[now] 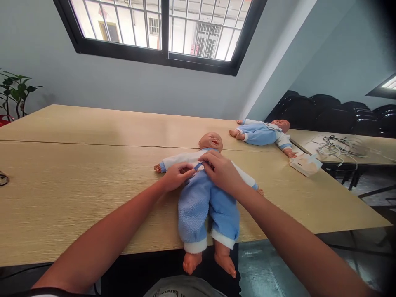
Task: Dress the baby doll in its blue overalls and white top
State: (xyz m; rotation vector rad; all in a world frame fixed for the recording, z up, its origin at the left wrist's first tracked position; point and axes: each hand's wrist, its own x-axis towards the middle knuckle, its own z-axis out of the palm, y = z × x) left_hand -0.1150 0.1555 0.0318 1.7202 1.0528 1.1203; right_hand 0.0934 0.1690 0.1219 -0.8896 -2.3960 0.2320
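Observation:
A baby doll [210, 141] in a blue and white suit lies on its back on the wooden table [77, 181], its bare feet hanging over the front edge. Both my hands rest on its chest. My left hand [177, 175] pinches the white and blue cloth of the suit at the doll's chest. My right hand [220, 168] grips the same spot from the other side, fingers closed on the fabric. The blue trousers [206, 208] lie just below my hands.
A second doll [262, 132] in the same suit lies at the back right of the table. A white packet [305, 164] and a tangle of cables [337, 145] lie to the right. Black chairs [340, 112] line the right wall; a plant [14, 93] stands far left.

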